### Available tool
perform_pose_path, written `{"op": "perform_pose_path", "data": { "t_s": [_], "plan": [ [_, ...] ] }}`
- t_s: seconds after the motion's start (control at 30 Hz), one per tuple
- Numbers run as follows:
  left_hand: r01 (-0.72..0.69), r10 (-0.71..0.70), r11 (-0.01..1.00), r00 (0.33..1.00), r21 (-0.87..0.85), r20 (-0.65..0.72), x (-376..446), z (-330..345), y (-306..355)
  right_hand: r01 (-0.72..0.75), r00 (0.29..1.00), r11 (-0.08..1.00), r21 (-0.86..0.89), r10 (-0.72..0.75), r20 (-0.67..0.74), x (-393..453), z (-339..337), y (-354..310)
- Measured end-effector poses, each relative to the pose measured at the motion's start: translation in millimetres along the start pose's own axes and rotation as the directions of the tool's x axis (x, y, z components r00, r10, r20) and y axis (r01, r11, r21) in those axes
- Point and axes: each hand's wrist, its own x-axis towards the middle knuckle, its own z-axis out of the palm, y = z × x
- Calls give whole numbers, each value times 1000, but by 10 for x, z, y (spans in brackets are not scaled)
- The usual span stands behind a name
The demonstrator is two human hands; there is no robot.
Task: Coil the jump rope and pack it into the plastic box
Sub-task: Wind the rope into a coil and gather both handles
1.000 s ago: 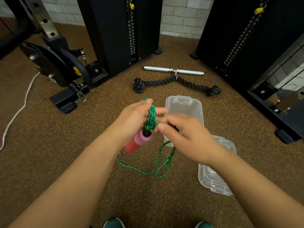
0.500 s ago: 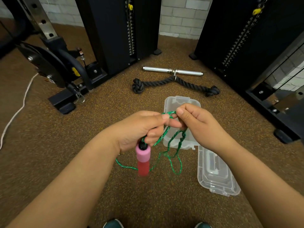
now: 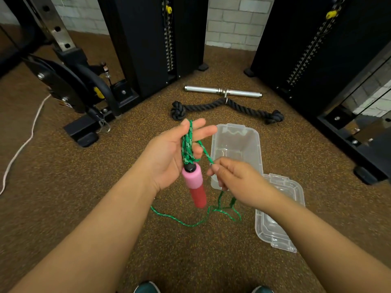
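Observation:
My left hand (image 3: 169, 153) holds several loops of the green jump rope (image 3: 187, 144) across its palm, fingers half spread. A pink and red handle (image 3: 195, 185) hangs from the loops below the hand. My right hand (image 3: 237, 178) pinches one strand of the rope just right of the handle. The loose rest of the rope trails down to the floor (image 3: 190, 223) under both hands. The clear plastic box (image 3: 237, 136) stands open on the floor beyond my right hand. Its lid (image 3: 277, 225) lies beside it, nearer to me.
A black thick rope attachment (image 3: 224, 106) and a metal bar (image 3: 222, 92) lie on the floor behind the box. Black weight machines (image 3: 152, 39) stand at left and right (image 3: 313, 49). A white cord (image 3: 23, 144) runs along the floor at the far left. My shoes (image 3: 146, 287) show at the bottom edge.
My left hand has opened its fingers and turned palm up with the loops across it. My right hand has slid down along the strand, away from the left hand. The handle hangs lower.

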Motion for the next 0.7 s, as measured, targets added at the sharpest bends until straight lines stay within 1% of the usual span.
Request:
{"op": "perform_pose_path", "data": {
  "t_s": [0.1, 0.23, 0.33, 0.43, 0.5, 0.53, 0.57, 0.6, 0.63, 0.67, 0.7],
  "plan": [
    [-32, 35, 998, 998, 53, -56, -2, 7, 7, 40, 999, 999, -36, -39, 36, -41, 30, -104],
    [-85, 101, 988, 988, 133, -119, 4, 26, -21, 73, 997, 997, 34, -74, 12, -48, 18, -167],
    [-110, 145, 970, 977, 218, -155, 16, 27, -44, 115, 992, 992, 56, -117, 46, -65, -10, -198],
    [-136, 187, 956, 965, 259, -182, 31, 14, -41, 173, 980, 985, -27, -169, 101, -114, -28, -225],
    [-116, 182, 941, 966, 319, -185, 29, 19, -39, 238, 968, 965, -108, -226, 112, -132, -29, -244],
    [-94, 177, 907, 970, 409, -168, 23, 13, -53, 268, 960, 956, -118, -256, 111, -139, -35, -269],
    [-72, 167, 843, 977, 534, -133, -2, 23, -55, 284, 956, 954, -99, -275, 101, -136, -42, -275],
    [-55, 148, 754, 985, 654, -88, -18, 20, -70, 279, 958, 959, -46, -275, 77, -137, -57, -304],
    [-48, 119, 679, 992, 733, -45, -41, 24, -76, 253, 966, 967, 36, -255, 43, -132, -82, -318],
    [-44, 90, 636, 996, 770, -17, -58, 26, -78, 226, 974, 965, 129, -228, 1, -127, -122, -341],
    [-38, 63, 619, 998, 784, -1, -70, 28, -74, 209, 978, 958, 198, -204, -46, -120, -171, -345]
  ]
}}
